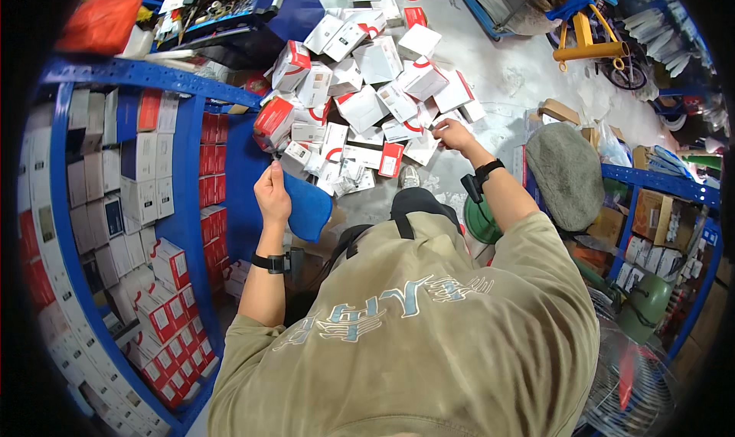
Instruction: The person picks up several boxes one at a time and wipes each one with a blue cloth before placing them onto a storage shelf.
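My left hand (271, 195) is closed on a blue cloth (310, 210), which hangs down to the right of the fist. Ahead of me a loose heap of white and red cardboard boxes (376, 61) covers the floor. My right hand (456, 137) reaches to the heap's near right side, its fingertips at the corner of a white box (422, 148). Whether they grip that box is not clear. Left of it lies a small red and white box (391, 160). Crumpled clear plastic (347, 178) rests on the heap's near edge.
Blue metal shelving (198, 167) with stacked boxes stands close on my left. To the right are a grey cushion (565, 176), a green round object (481, 220) and a wire-caged fan (626, 382). A yellow metal frame (591, 49) stands at the far right.
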`<state>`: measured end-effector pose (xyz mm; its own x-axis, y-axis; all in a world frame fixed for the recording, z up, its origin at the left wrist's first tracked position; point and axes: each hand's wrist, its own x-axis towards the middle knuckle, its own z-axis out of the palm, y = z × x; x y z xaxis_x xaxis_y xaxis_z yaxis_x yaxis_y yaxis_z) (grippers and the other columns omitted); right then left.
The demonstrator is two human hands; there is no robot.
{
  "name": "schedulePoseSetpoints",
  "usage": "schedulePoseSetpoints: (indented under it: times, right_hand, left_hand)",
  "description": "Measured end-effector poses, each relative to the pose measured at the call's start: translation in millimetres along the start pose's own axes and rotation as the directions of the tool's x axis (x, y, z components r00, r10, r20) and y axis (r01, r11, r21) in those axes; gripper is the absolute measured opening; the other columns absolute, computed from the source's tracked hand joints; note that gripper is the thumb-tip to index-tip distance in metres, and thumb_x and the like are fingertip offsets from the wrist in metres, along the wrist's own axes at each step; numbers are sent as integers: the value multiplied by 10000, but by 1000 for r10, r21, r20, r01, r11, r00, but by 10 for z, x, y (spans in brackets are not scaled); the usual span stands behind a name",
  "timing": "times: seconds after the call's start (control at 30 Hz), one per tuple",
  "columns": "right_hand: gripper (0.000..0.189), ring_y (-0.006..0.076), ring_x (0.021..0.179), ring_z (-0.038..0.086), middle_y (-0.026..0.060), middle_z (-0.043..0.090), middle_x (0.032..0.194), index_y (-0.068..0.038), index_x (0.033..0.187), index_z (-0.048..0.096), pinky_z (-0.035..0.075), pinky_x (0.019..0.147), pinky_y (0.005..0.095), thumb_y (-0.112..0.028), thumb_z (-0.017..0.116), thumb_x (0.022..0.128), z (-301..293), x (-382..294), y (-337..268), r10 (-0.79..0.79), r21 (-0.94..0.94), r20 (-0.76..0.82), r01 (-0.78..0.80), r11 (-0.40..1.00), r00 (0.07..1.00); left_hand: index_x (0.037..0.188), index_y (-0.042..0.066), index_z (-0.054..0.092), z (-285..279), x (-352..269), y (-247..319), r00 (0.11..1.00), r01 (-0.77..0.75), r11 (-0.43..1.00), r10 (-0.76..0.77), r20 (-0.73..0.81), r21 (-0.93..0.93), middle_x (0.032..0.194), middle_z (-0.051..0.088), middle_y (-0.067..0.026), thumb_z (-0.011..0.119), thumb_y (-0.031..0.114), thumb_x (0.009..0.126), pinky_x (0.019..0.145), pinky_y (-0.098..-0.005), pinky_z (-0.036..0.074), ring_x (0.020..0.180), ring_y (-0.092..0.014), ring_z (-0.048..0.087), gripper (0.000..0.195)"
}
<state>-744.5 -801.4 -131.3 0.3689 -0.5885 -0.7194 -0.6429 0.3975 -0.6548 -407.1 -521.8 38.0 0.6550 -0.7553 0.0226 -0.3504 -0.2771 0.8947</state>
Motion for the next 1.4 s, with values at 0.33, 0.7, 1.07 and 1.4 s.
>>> schedulePoseSetpoints:
  times: [0.33,0.7,1.07,1.4]
  right_hand:
    - [464,181,661,702,113,713,824,-3,1186,579,507,535,317,-243,758,832,-140,522,161,-29,-202,-6,27,979,1000]
    - [620,382,1012,685,247,716,1019,-17,1270,565,535,892,431,-363,734,785,-431,243,-150,-169,-653,-151,30,756,974]
    - [641,402,1117,644,266,679,1163,-15,1262,570,515,956,443,-390,762,780,-1273,545,97,-73,-614,-317,-146,775,946]
    - [566,386,1120,644,247,680,1175,-4,1228,630,505,982,419,-355,727,794,-1280,2075,1745,121,-581,-102,-158,798,987]
  left_hand:
    - [1076,-8,657,511,473,176,984,90,985,-64,167,-148,958,655,-8,611,193,1024,789,-240,478,860,-78,572,212]
    - [1042,-16,628,192,769,-395,960,210,932,-140,244,-294,1001,657,-12,642,109,995,832,-234,471,901,-76,576,134]
    - [1180,-17,571,735,1050,-441,946,193,941,-103,307,-277,1127,650,-64,660,55,962,947,-283,461,1026,-134,600,246]
    - [1242,-12,557,2372,1081,-761,826,466,867,-355,438,-176,1151,654,-52,637,40,973,951,-269,459,1046,-115,601,285]
